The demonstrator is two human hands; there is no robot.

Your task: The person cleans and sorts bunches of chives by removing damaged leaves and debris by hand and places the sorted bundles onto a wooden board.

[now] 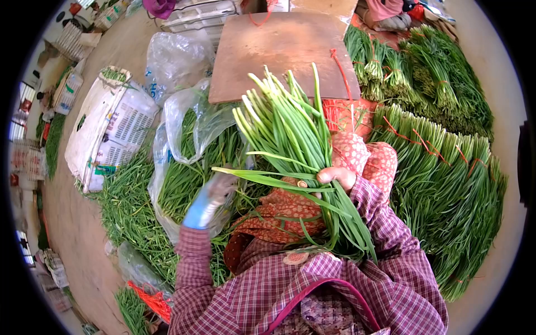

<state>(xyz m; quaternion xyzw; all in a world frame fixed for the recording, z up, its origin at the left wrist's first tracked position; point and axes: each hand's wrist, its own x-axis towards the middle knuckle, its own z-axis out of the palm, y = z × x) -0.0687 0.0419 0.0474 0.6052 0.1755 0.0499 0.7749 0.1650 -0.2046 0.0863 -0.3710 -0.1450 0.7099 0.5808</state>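
In the head view, the right hand (338,177) had its thumb and fingers closed around a bunch (298,139) of greens, held slanting above the lap, pale ends far, leaf tips near. The left hand (219,191) was blurred beside the ends of a few stray stalks (262,177); whether its fingers gripped them I couldn't tell. Loose greens (131,198) and a bag (158,187) lay left, tied bundles (441,184) right, a board (279,53) far.

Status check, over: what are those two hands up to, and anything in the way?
Right hand gripping chive bunch, pale ends pointing forward. Left hand blurred, grip unclear. Stray stalks jut sideways toward it.
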